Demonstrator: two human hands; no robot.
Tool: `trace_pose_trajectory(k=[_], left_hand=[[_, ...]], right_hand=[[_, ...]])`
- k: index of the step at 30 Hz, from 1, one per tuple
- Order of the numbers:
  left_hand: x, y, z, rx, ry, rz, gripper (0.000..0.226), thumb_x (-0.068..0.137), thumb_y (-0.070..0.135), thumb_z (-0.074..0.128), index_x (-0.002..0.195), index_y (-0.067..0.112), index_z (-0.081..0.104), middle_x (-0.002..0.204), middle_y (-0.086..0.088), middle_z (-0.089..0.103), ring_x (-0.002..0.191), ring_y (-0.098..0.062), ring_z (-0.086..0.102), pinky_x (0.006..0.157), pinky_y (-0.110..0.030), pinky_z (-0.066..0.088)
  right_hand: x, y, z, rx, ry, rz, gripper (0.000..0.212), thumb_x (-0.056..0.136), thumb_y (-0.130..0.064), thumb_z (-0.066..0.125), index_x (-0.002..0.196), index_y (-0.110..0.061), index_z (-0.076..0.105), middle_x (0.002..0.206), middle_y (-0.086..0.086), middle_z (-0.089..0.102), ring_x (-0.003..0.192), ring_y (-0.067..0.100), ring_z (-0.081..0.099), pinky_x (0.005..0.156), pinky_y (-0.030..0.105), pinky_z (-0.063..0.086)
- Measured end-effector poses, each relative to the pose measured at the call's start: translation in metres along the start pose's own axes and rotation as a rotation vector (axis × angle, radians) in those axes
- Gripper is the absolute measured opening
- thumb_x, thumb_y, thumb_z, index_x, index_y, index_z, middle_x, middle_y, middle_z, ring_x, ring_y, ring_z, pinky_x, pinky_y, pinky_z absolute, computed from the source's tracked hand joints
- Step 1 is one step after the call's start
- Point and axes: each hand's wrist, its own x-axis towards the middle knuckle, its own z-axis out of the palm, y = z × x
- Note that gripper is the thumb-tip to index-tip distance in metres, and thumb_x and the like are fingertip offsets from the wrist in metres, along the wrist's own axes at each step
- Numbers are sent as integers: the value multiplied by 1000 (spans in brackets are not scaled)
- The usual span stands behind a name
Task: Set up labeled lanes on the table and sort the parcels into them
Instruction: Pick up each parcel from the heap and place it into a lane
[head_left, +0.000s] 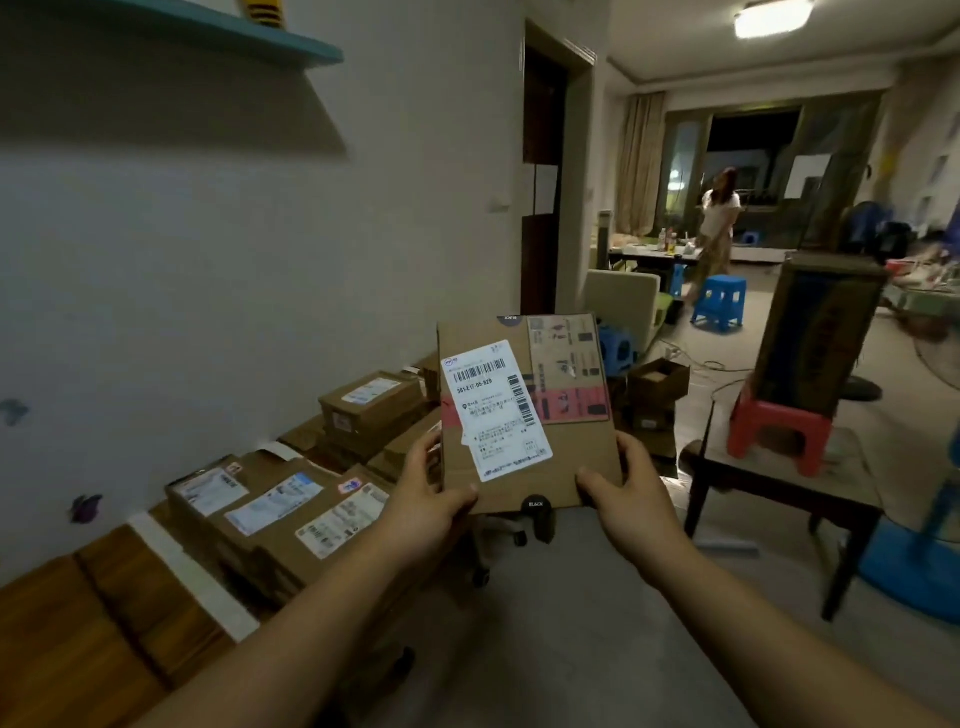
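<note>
Looking along a wooden top (78, 613) by the wall (208, 260), I see parcels (291, 512) lying on it. My left hand (426, 499) and right hand (631, 499) grip the bottom corners of 1 flat parcel (524, 410), upright above the grey floor (571, 597). A table (779, 488) bearing a red stool (774, 431) stands right.

Room dim overall, with a warm cast. Only light source in view: a ceiling lamp (772, 18) at the top right, blown out to white. The far window (750, 150) is black. A shelf (291, 44) throws a broad, soft shadow down the wall (208, 234). The white label (496, 410) on the parcel (571, 467) at centre is bright and mostly legible. The far room is soft and grainy. Wide-angle distortion: the door frame (525, 156) leans and lines bow toward the frame edges.
</note>
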Motion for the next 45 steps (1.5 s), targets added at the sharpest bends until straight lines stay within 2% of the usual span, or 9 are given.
trace_pose_trajectory(k=[7, 10, 15, 18, 24, 31, 35, 39, 45], left_hand=[[93, -11, 6, -19, 47, -11, 62, 92, 17, 58, 140, 37, 24, 115, 12, 50, 80, 0, 55, 56, -12, 53], [134, -15, -5, -39, 68, -70, 64, 91, 19, 60, 143, 34, 26, 136, 2, 49, 106, -16, 58, 85, -33, 54], [179, -24, -17, -21, 6, -167, 61, 91, 19, 59, 143, 35, 29, 113, 12, 55, 96, -16, 63, 71, -37, 59], [197, -27, -24, 1, -14, -241, 62, 90, 18, 60, 143, 36, 31, 112, 7, 57, 95, -20, 65, 71, -38, 60], [218, -25, -3, -4, 49, -337, 56, 91, 19, 58, 140, 36, 36, 114, 3, 57, 98, -21, 64, 79, -44, 59], [242, -21, 43, -35, 221, -394, 53, 93, 14, 54, 140, 32, 35, 108, 0, 59, 93, -22, 66, 82, -44, 57], [249, -18, 59, 19, 242, -437, 47, 95, 15, 51, 136, 34, 38, 111, -3, 59, 94, -24, 66, 83, -46, 56], [254, -16, 61, 160, 336, -381, 40, 95, 22, 52, 131, 35, 44, 115, 3, 59, 99, -19, 62, 89, -44, 54], [271, -10, 32, 319, 565, -261, 56, 88, 27, 63, 140, 26, 41, 135, -2, 51, 110, -20, 58, 90, -41, 54]], right_hand=[[88, 15, 19, -56, -159, 18, 85, 80, -3, 67, 138, -46, 23, 113, -8, 51, 94, 19, 59, 70, 45, 60], [132, 19, 35, -112, -111, 34, 70, 82, -19, 70, 138, -34, 30, 125, -5, 46, 109, 20, 53, 81, 41, 56], [197, 24, 51, -57, 32, 122, 25, 90, -37, 59, 107, -27, 44, 109, 1, 57, 96, 22, 61, 86, 51, 54], [226, 28, 51, -38, -34, 97, 56, 92, -38, 56, 141, -32, 29, 120, -6, 51, 106, 22, 60, 92, 51, 51], [282, 45, 51, -14, -107, 109, 46, 84, -33, 69, 118, -33, 36, 114, 0, 53, 104, 23, 58, 92, 50, 51], [346, 54, 27, -48, -282, 23, 84, 80, -24, 74, 145, -33, 22, 140, 6, 39, 123, 26, 46, 102, 48, 43], [371, 68, 15, -123, -317, 7, 53, 84, -25, 69, 128, -24, 40, 136, 6, 36, 119, 25, 45, 91, 31, 39], [375, 75, 21, -19, -383, 49, 36, 90, -23, 63, 112, -26, 35, 99, -3, 60, 78, 6, 61, 61, 22, 44], [382, 65, 50, -27, -334, -21, 18, 94, -41, 51, 105, -36, 37, 101, -6, 57, 93, 14, 59, 73, 33, 46]])
